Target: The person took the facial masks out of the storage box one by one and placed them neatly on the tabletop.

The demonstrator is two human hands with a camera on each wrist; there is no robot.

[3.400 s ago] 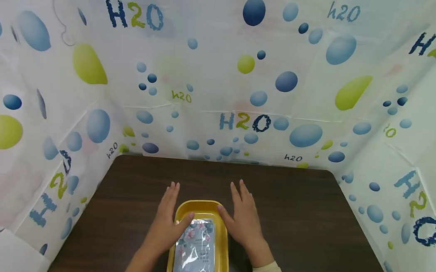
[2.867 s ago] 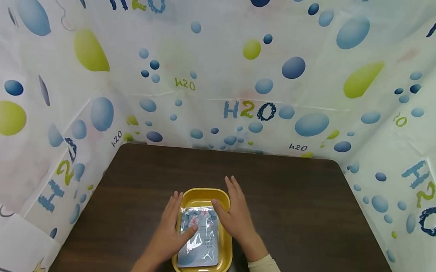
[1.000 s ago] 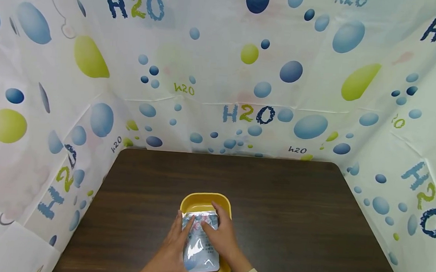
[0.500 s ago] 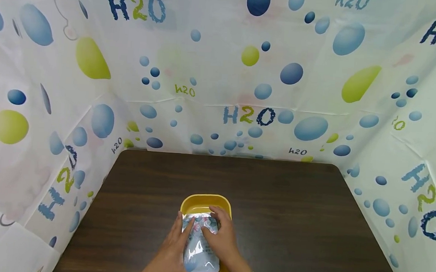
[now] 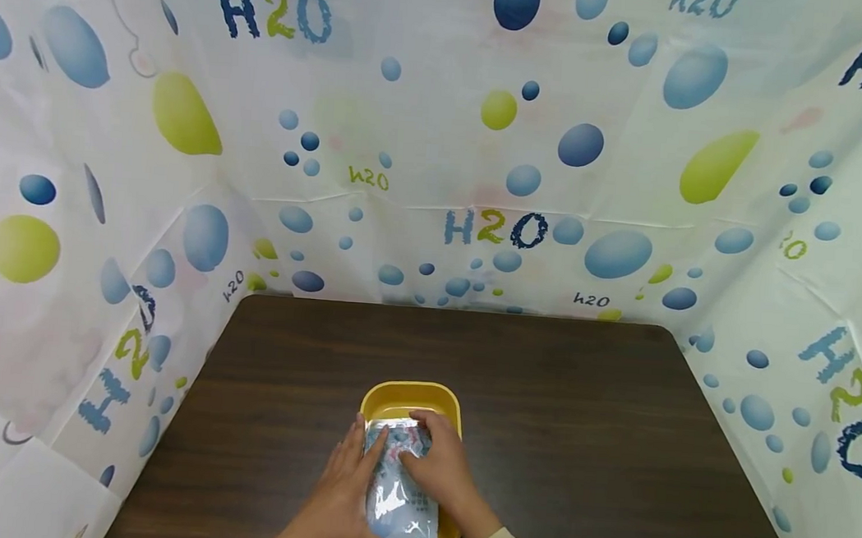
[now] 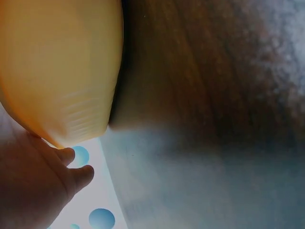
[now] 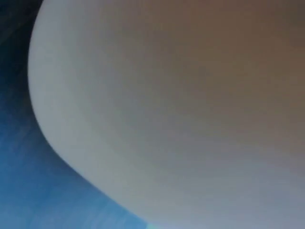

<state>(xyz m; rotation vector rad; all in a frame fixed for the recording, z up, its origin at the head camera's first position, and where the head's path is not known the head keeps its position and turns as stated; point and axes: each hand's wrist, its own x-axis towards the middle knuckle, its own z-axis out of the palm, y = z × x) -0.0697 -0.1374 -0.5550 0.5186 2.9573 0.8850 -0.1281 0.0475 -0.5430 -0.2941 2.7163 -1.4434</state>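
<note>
A shiny pale blue foil packet [image 5: 403,510] with a pink flower print lies in a yellow tray [image 5: 412,393]. My left hand [image 5: 339,494] rests along the left side of packet and tray, fingers extended and its thumb low by the front rim. Over the packet's upper right part, my right hand [image 5: 444,471] bends its index finger at the top edge, its thumb on the printed face; it grips the packet there. The left wrist view has the tray's ribbed outer wall [image 6: 62,71] with part of the left hand [image 6: 33,181] below it.
The dark wooden table [image 5: 576,442] extends around the tray. A white curtain [image 5: 410,120] with blue and green dots and H2O lettering encloses the back and sides. A blurred pale surface [image 7: 143,119] fills most of the right wrist view.
Both hands have come down from above the tray's sides onto the packet. Over the last second the right index finger has bent from the tray's rim toward the packet's top edge.
</note>
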